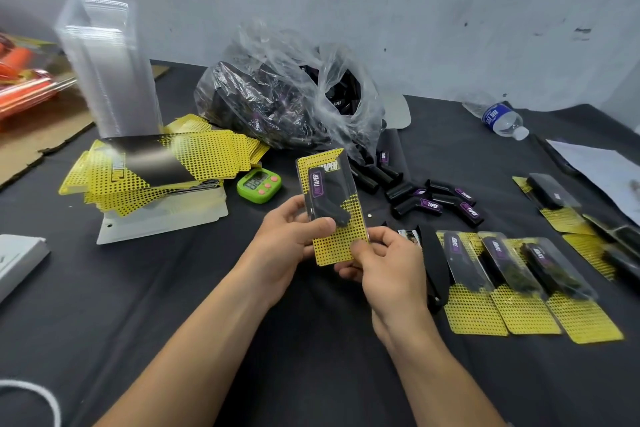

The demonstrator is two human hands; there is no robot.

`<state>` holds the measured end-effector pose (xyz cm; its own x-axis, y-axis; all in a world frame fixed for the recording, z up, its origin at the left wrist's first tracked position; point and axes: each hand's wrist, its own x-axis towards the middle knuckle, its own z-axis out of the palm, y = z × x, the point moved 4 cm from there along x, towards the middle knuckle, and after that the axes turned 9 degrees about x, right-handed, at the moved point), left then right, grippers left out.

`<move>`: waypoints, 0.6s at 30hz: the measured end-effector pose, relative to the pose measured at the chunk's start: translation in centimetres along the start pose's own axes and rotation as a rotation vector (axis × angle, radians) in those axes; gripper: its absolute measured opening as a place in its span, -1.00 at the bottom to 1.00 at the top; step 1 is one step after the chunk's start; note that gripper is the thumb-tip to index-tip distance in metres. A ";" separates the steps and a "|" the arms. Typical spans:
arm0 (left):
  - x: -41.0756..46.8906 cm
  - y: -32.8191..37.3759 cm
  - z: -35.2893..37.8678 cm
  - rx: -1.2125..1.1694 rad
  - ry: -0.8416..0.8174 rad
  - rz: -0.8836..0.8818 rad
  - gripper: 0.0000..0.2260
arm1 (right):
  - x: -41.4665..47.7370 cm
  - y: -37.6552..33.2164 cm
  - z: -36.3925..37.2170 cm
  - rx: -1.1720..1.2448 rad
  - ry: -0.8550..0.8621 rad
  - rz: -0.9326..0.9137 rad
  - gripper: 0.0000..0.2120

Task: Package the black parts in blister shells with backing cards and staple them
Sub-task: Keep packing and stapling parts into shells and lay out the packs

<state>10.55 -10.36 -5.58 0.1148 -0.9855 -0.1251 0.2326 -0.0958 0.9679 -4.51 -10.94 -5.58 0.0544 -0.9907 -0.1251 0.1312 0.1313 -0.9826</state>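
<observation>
Both hands hold one blister pack [331, 204] upright over the table's middle: a yellow dotted backing card with a black part under a clear shell. My left hand [294, 239] grips its left edge, thumb on the shell. My right hand [384, 263] pinches the card's lower right corner. Loose black parts [433, 199] lie to the right. A pile of yellow backing cards [166, 166] sits at left, a tall stack of clear shells [107, 69] behind it. Three filled packs [519, 284] lie in a row at right.
A clear plastic bag [294, 97] full of black parts stands behind the pack. A green timer [259, 185] sits beside the cards. A water bottle [498, 118] lies at the back right, more packs [571, 211] at far right, cardboard [41, 128] at left.
</observation>
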 end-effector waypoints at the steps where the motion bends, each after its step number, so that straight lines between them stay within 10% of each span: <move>1: 0.0 0.0 -0.1 -0.013 0.013 0.000 -0.64 | 0.0 0.1 0.1 0.031 -0.006 0.020 -0.85; 13: 0.3 -0.2 -0.3 0.005 -0.049 -0.084 -0.74 | 0.1 0.1 -0.2 0.133 0.006 0.066 -0.80; 18: 0.6 -0.1 -1.1 -0.023 0.045 -0.091 -0.79 | -0.2 -1.9 -0.9 -0.290 -0.042 -0.115 -0.88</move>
<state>11.69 -10.79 -5.99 0.1350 -0.9656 -0.2222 0.2660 -0.1807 0.9469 -5.70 -11.03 -3.81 0.0972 -0.9952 -0.0115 -0.1486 -0.0031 -0.9889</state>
